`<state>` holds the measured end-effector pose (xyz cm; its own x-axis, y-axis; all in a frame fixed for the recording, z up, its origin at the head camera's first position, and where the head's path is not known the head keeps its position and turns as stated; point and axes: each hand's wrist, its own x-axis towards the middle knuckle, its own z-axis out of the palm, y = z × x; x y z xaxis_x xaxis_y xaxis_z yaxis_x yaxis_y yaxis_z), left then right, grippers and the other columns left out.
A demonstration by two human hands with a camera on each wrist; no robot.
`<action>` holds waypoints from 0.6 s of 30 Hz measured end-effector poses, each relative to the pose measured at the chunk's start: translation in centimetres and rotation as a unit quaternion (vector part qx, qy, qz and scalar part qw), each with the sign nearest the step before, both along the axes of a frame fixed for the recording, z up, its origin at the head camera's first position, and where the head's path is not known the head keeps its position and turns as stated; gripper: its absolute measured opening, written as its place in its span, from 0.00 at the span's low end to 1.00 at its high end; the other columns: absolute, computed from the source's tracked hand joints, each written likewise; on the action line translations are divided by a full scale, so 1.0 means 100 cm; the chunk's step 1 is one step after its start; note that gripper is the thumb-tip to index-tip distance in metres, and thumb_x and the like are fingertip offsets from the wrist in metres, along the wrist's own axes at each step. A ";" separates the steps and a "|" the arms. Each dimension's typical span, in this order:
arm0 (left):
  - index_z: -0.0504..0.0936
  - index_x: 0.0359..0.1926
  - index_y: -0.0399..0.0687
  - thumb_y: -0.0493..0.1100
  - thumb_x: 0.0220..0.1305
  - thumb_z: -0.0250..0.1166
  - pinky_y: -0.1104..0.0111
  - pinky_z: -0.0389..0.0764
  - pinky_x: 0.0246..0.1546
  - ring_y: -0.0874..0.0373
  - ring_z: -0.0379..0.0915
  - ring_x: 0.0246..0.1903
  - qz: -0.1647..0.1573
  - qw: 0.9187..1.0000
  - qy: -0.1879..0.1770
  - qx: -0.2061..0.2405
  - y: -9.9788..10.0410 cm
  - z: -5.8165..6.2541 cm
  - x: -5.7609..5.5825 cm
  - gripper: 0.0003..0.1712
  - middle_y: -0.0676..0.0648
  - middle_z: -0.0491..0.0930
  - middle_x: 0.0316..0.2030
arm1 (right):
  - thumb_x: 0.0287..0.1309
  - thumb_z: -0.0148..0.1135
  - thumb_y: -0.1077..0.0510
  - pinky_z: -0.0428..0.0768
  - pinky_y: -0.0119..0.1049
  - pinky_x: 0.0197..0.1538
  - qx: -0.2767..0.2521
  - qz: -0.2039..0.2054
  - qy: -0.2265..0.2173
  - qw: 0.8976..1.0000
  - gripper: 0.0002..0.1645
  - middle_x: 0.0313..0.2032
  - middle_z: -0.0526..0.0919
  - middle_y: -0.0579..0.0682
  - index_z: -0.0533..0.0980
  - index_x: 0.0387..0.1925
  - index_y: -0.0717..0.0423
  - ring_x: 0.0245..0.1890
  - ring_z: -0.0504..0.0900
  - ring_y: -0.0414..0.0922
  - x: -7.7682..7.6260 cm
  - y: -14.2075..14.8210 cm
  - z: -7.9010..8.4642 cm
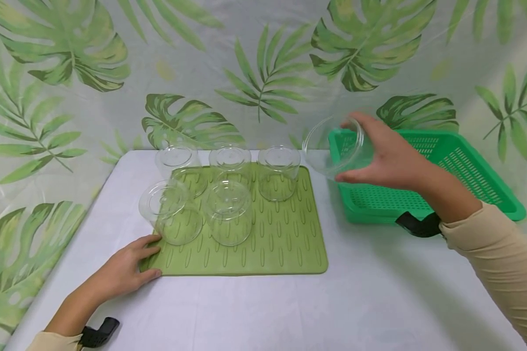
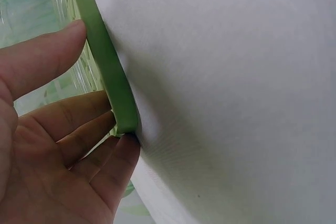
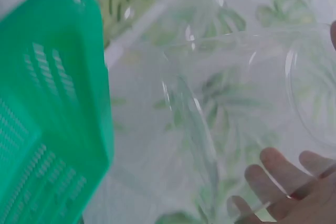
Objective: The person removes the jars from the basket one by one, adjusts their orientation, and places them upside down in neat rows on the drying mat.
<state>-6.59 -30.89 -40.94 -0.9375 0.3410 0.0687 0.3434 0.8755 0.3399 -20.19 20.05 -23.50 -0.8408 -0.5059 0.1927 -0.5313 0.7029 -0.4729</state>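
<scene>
My right hand (image 1: 388, 156) grips a clear round container (image 1: 334, 146), thumb below and fingers above. It is held tilted in the air, overlapping the near left corner of the green basket (image 1: 421, 214) in the head view. My left hand (image 1: 123, 265) rests at the front left corner of the green drying mat (image 1: 285, 243). In the left wrist view its thumb and fingertips touch the mat's edge (image 2: 113, 72). Several clear containers like the held one stand on the mat: three along the back, with a front left container (image 1: 180, 224) and a front middle container (image 1: 230, 224).
A white cloth (image 1: 263, 312) covers the table. Behind it hangs a leaf-print curtain (image 1: 263, 58). The slotted basket sits to the right of the mat, and the back left container (image 1: 180, 161) stands near the mat's back left corner.
</scene>
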 end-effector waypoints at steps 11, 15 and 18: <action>0.81 0.52 0.26 0.44 0.52 0.75 0.42 0.74 0.58 0.33 0.70 0.62 -0.005 1.000 -0.001 0.003 -0.001 0.002 -0.001 0.31 0.33 0.73 0.62 | 0.43 0.79 0.39 0.66 0.61 0.70 0.036 0.033 -0.014 0.999 0.67 0.73 0.63 0.53 0.51 0.77 0.49 0.74 0.61 0.55 0.006 -0.037 -0.020; 0.81 0.53 0.26 0.44 0.53 0.75 0.41 0.74 0.58 0.32 0.69 0.62 -0.002 1.000 -0.013 0.006 -0.001 0.002 0.000 0.31 0.33 0.73 0.63 | 0.42 0.80 0.39 0.65 0.60 0.71 0.045 0.041 -0.010 0.998 0.67 0.73 0.63 0.54 0.52 0.77 0.50 0.74 0.61 0.55 0.009 -0.042 -0.025; 0.81 0.53 0.26 0.44 0.53 0.74 0.41 0.74 0.59 0.32 0.69 0.63 0.002 1.000 -0.018 0.005 -0.002 0.003 0.000 0.31 0.33 0.73 0.63 | 0.42 0.80 0.40 0.67 0.59 0.70 0.042 0.048 -0.007 0.998 0.66 0.72 0.65 0.54 0.53 0.76 0.50 0.72 0.63 0.55 0.011 -0.045 -0.028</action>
